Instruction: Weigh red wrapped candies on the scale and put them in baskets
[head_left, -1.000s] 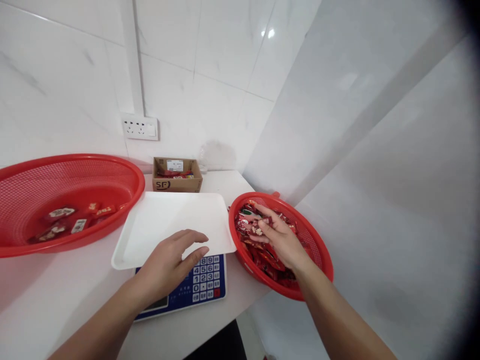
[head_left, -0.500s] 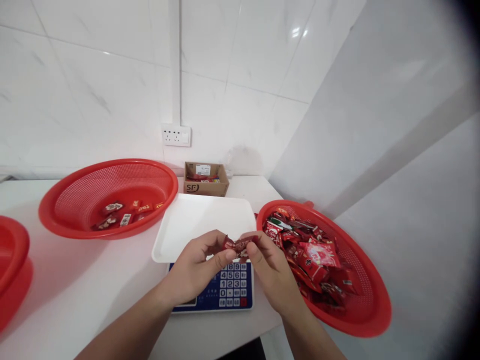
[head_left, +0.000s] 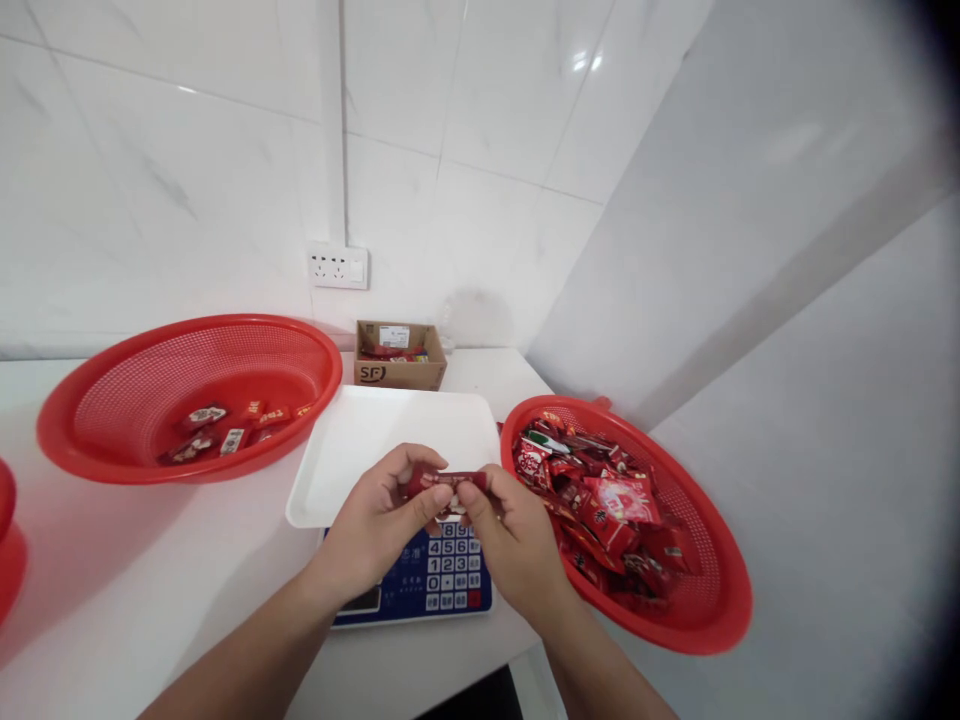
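Observation:
Between my two hands is a small dark-red snack packet [head_left: 448, 480], held over the front part of a scale. My left hand [head_left: 382, 515] pinches its left side with thumb and fingers. At its other side my right hand [head_left: 514, 535] grips it the same way, the thumbs close together. Fingers cover much of the packet. Beneath them stands the scale [head_left: 409, 590], with a blue keypad panel and a white tray [head_left: 322, 470] on top. To the right, a red basket [head_left: 724, 600] holds a heap of red snack packets [head_left: 600, 510].
Another red basket [head_left: 187, 330] at the left holds several packets [head_left: 232, 440]. A small cardboard box [head_left: 401, 375] with packets stands behind the tray against the wall. Part of a third red basket [head_left: 6, 540] shows at the left edge. A wall socket [head_left: 337, 266] is above.
The packet has turned and now lies flatter and straighter between my fingers. My hands stay together over the scale. The whole view has shifted slightly, so things appear further left.

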